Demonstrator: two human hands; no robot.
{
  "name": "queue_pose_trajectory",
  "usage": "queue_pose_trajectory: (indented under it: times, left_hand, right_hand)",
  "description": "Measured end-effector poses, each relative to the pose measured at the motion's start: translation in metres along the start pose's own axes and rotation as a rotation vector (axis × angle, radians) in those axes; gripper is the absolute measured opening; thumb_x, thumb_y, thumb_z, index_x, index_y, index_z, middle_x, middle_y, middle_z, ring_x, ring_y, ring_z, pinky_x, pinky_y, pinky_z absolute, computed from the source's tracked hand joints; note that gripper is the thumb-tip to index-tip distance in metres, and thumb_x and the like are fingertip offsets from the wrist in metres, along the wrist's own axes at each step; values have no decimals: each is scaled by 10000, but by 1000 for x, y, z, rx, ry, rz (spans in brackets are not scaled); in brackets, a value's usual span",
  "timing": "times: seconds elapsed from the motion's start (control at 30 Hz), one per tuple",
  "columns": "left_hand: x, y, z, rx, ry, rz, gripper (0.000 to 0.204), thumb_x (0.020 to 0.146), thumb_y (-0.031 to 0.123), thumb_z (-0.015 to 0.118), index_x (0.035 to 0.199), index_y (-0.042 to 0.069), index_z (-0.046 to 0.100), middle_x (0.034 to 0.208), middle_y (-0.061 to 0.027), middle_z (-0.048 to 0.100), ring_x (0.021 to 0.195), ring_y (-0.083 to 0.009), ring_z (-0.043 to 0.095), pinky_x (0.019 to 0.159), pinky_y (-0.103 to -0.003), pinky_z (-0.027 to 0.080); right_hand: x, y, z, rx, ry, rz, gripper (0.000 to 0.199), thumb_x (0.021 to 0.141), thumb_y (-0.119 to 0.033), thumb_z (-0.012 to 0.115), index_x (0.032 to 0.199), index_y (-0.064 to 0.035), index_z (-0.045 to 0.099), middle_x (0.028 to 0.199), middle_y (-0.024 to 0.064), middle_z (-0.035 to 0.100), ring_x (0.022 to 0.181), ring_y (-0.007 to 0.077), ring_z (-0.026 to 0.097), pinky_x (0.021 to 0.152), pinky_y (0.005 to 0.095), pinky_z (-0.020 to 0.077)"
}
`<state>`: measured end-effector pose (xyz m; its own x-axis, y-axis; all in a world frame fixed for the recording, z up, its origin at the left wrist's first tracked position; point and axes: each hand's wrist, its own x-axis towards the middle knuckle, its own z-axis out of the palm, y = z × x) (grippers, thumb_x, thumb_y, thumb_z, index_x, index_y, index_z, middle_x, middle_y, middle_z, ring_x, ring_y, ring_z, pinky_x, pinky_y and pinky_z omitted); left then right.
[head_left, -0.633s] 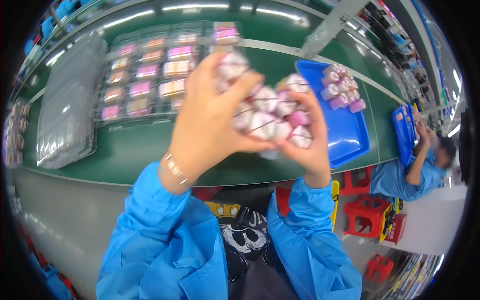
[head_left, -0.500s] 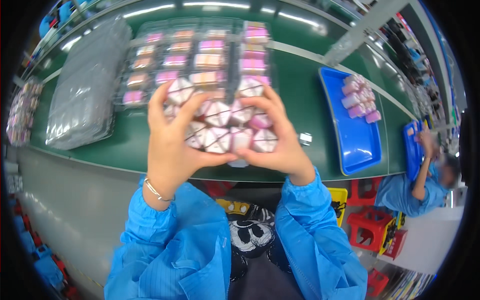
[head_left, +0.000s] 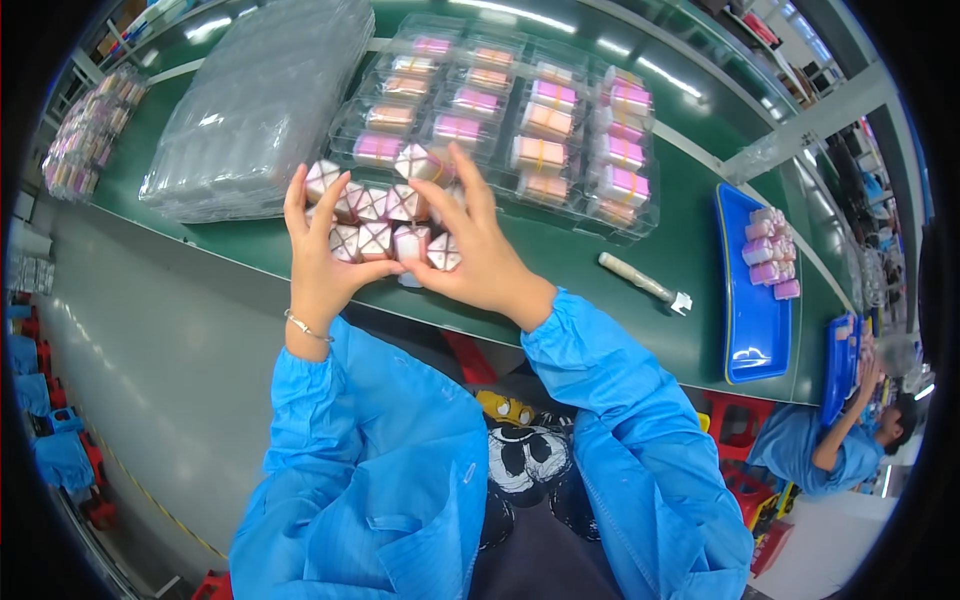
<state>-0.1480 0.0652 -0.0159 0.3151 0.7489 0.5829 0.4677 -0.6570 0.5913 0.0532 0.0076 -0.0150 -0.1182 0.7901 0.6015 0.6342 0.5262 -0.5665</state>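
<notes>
Pink-and-white small boxes [head_left: 385, 218], square-faced and banded crosswise, sit bunched in two rough rows whose long axis runs left to right, ends facing up. Left hand [head_left: 325, 255] and right hand [head_left: 480, 255] press them together, fingers [head_left: 470, 180] curled closed around the cluster above the green table's [head_left: 560, 270] near edge. Beyond lie clear plastic trays [head_left: 520, 120] of like boxes; a blue tray [head_left: 750, 320] sits rightward.

Between my fingers [head_left: 318, 205]: about nine small pink-and-white boxes [head_left: 375, 238]. Beyond them one clear tray [head_left: 520, 120]; right, two blue trays [head_left: 745, 330].
</notes>
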Motion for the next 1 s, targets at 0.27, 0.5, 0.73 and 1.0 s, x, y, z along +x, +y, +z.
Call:
queue_pose_trajectory:
  times: [0.27,0.5,0.73,1.0]
  left_hand:
    - [-8,-13,10,-55,142,17,954,477,399,913,1301,116,523,1416,-152,323,1313,-335,358,1042,-453,393]
    - [-30,-8,13,41,221,24,787,637,485,822,1264,102,541,1407,-151,346,1322,-379,312,1047,-486,332]
    - [-41,-5,22,219,175,76,589,815,477,678,1250,103,549,1435,-152,349,1362,-432,239,1090,-532,230]
    - [-46,6,22,256,246,215,344,797,386,710,1066,178,660,1375,-95,442,1340,-375,267,1093,-536,185]
  right_hand:
    - [-21,3,-22,-195,-32,37,590,664,-337,824,1193,-189,608,1437,193,287,1303,457,261,1058,551,295]
    - [-24,-4,-18,-222,-63,56,465,658,-402,815,1061,-200,698,1484,173,272,1335,459,212,1075,566,251]
    - [-15,-15,-15,-185,-81,23,436,615,-385,844,975,-177,711,1499,146,290,1347,466,190,1078,571,236]
    - [-15,-4,-14,-266,15,91,465,600,-316,863,1015,-193,695,1496,129,280,1345,460,187,1081,547,247]
